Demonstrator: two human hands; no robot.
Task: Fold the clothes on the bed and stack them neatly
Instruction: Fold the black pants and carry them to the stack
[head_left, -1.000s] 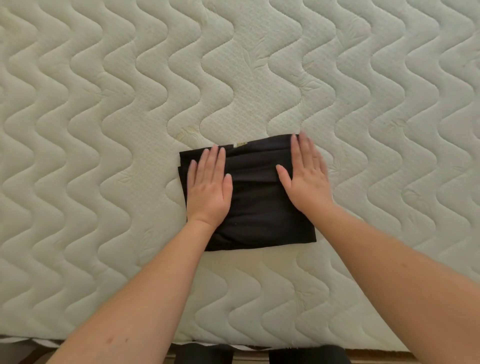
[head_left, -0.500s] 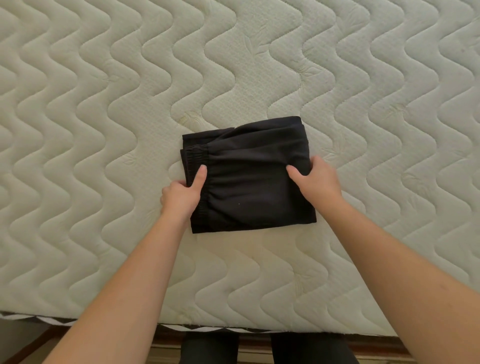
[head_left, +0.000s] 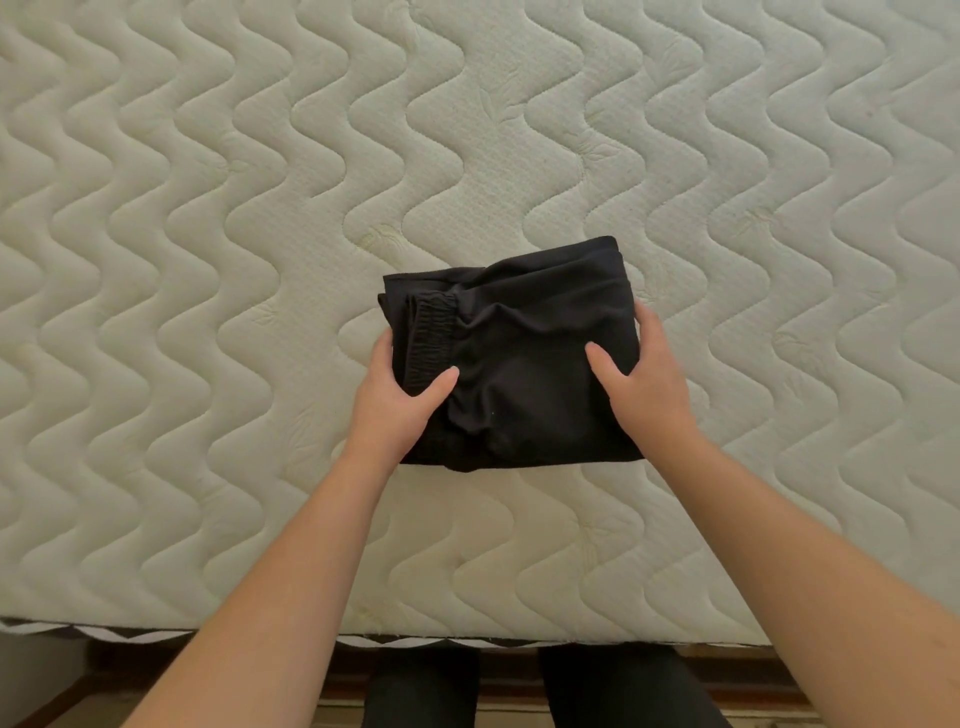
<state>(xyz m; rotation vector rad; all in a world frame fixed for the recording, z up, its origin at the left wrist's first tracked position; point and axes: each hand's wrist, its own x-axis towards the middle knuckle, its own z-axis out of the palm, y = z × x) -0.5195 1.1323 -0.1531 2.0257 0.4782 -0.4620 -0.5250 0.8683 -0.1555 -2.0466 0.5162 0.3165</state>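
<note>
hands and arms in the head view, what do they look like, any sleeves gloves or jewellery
The left hand and right hand are both bare, with no gloves, and no rings or bracelets show. Both forearms are bare to the bottom edge of the picture, so no sleeve is in view. No watch or wristband shows on either wrist. The thumbnails look short and unpainted.

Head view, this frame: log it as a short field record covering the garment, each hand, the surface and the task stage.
garment: folded black garment, elastic waistband showing at its left
left hand: left hand grips the garment's left edge, thumb on top
right hand: right hand grips the right edge, thumb on top
surface: quilted mattress; whether the garment is lifted off it cannot be told
other clothes: none in view
stage: folded, not yet stacked
</note>
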